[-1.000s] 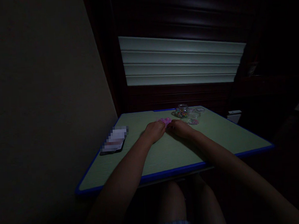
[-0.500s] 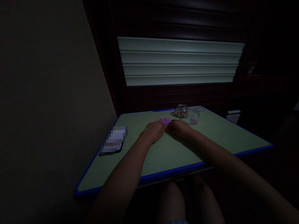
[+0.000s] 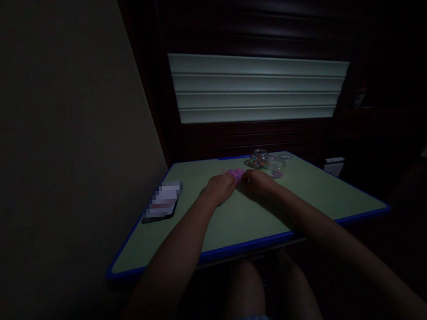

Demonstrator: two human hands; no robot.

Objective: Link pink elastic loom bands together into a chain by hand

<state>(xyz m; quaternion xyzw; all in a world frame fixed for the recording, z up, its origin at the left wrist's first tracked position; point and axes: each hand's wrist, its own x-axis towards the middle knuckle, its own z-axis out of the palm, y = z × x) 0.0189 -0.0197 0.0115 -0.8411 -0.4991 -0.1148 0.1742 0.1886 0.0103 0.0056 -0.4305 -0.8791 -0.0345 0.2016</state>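
A small pink-purple heap (image 3: pixel 235 173) of what look like little bands or beads lies on the table, too dim to make out piece by piece. My left hand (image 3: pixel 220 187) rests at its near left side, fingers curled in against it. At its right side is my right hand (image 3: pixel 260 182), thumb and fingers pinched together; whatever is between them is too small and dark to tell. Just beyond my right hand stands a clear jar (image 3: pixel 259 158) of multicoloured small rings. Next to it is a second clear container (image 3: pixel 276 166) with some pink pieces at the bottom.
The pale green table (image 3: pixel 246 220) has a raised blue edge. A phone-like flat object (image 3: pixel 162 201), blurred out, lies at the left. A clear round lid (image 3: pixel 284 157) is at the back right. A wall (image 3: pixel 71 139) rises close on the left, and the room is dark.
Both hands stay at the pink heap in nearly the same place. The right fingers have shifted very slightly; nothing else visibly moves.
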